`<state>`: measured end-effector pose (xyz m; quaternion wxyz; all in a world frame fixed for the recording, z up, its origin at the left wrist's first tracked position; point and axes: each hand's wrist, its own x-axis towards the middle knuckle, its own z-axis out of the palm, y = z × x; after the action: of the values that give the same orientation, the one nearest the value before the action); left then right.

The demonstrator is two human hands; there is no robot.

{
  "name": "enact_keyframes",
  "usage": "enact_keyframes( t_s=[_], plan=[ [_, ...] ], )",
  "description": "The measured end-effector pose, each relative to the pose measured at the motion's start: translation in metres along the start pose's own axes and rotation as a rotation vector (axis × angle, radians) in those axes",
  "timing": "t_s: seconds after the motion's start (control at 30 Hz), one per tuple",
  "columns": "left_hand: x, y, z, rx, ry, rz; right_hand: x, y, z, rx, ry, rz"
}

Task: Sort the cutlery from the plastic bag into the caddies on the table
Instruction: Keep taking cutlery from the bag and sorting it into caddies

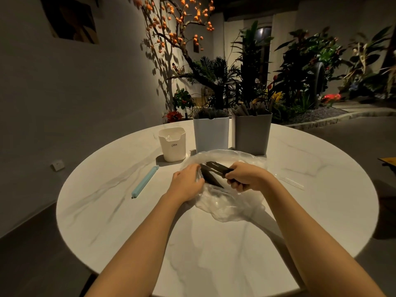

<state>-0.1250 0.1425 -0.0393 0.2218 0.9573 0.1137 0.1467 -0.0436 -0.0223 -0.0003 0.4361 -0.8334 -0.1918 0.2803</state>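
Observation:
A crumpled clear plastic bag (227, 202) lies in the middle of the round table. My right hand (246, 175) grips a bunch of dark cutlery (212, 171) by the handles, the tips pointing left over the bag. My left hand (186, 183) holds the bag's left edge beside the cutlery tips. Behind the bag stand three caddies: a small cream one (172, 144), a taller pale blue one (211, 133) with dark fork tines showing at its top, and a grey one (251, 131) with dark handles sticking out.
A light blue bag clip (144, 182) lies on the white marble table (128, 221) to the left of the bag. Plants and a tree with orange fruit fill the background. A dark object sits past the table's right edge.

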Motion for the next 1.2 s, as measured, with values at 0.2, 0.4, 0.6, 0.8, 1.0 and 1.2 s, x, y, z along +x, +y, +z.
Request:
enact_keyframes(
  t_s=[0.2, 0.4, 0.6, 0.8, 1.0, 1.2],
  plan=[
    [0.002, -0.004, 0.0, 0.008, 0.071, -0.077, 0.0, 0.007, -0.009, -0.048, -0.03, -0.07],
    [0.008, -0.012, 0.002, -0.185, 0.199, -0.12, -0.008, 0.015, -0.024, -0.011, -0.163, -0.107],
    [0.01, -0.009, -0.002, -0.438, 0.328, -0.091, -0.003, 0.023, -0.028, 0.014, -0.241, -0.171],
    [0.007, -0.002, -0.011, -0.954, 0.364, 0.019, -0.003, 0.029, -0.031, 0.065, -0.298, -0.203],
    [0.006, -0.001, -0.011, -1.183, 0.263, -0.019, -0.009, 0.029, -0.037, 0.224, -0.39, -0.101],
    [0.011, -0.006, -0.008, -1.138, 0.24, -0.096, -0.013, 0.028, -0.033, 0.124, -0.353, -0.06]
  ],
)
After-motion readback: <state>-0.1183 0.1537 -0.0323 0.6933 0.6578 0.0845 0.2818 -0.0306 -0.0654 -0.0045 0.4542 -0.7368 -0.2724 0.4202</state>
